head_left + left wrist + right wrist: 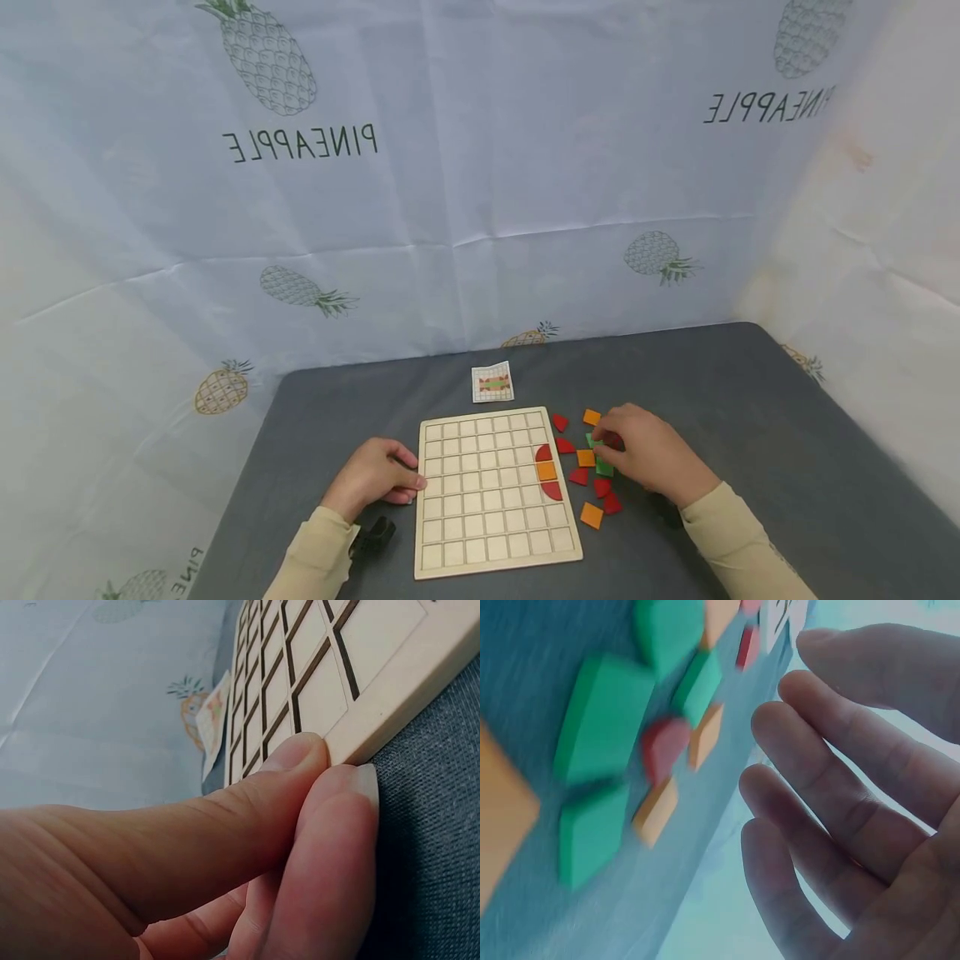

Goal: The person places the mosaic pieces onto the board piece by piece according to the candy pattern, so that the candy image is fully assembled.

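A wooden grid board [487, 517] lies flat on the dark grey table [787, 433]. At its right edge sit a red quarter-round [543, 454], an orange square [547, 471] and a second red quarter-round [552, 490]. My left hand [378, 479] rests against the board's left edge. Up close, the thumb and a fingertip of this left hand [319, 776] touch the board's rim [405, 697]. My right hand [645, 454] hovers over loose red, orange and green pieces [592, 483] to the right of the board. The right hand [780, 735] has spread fingers and holds nothing above a green piece [604, 720].
A small pattern card [492, 382] lies behind the board; it also shows as the card [214, 712] in the left wrist view. A pineapple-print cloth [450, 167] walls the table at the back and sides. One orange square [592, 515] lies nearest the front.
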`<state>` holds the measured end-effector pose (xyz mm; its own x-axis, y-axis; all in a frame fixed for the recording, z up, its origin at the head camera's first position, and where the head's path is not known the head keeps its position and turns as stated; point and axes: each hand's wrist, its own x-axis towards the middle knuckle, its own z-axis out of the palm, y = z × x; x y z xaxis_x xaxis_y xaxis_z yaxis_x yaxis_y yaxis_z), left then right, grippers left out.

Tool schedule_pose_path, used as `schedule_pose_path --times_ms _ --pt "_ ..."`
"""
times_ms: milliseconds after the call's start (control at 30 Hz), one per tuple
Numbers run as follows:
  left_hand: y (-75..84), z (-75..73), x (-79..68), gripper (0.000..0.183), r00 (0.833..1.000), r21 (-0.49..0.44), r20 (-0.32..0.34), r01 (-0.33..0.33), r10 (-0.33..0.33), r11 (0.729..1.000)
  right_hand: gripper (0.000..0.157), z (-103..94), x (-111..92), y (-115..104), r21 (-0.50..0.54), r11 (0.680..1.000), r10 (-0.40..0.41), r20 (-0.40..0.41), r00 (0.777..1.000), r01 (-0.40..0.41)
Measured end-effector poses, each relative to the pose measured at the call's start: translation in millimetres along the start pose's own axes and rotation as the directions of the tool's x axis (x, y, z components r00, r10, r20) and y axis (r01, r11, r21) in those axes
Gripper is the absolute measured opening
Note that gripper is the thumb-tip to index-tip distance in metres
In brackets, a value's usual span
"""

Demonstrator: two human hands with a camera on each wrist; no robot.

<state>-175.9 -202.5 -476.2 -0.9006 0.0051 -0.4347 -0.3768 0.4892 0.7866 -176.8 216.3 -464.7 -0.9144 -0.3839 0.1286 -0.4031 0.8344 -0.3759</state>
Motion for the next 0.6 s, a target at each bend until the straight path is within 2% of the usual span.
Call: schedule_pose_path --times_ms 100,200,433,600 --pt "0.2 -0.1 0.2 0.036 1.000 0.006 -0.001 0.001 -0.001 1.000 0.010 -4.8 0.3 7.9 -0.011 1.000 0.021 0.006 1.000 -0.021" --pt "-0.4 -2.9 -1.5 0.036 1.000 0.006 -0.007 0.003 -0.003 1.000 0.010 -1.5 3.9 7.7 0.002 0.999 0.033 0.019 0.999 -0.033" --pt "-0.3 -2.8 -1.8 0.037 0.999 -0.011 0.023 -0.026 0.026 1.000 0.014 15.0 15.8 -6.0 0.037 0.999 0.017 0.032 0.999 -0.018" --pt "0.2 -1.1 -1.8 0.036 1.000 -0.007 0.018 -0.022 0.022 1.000 0.016 24.7 26.7 -15.0 0.003 1.000 0.031 0.036 0.999 -0.031"
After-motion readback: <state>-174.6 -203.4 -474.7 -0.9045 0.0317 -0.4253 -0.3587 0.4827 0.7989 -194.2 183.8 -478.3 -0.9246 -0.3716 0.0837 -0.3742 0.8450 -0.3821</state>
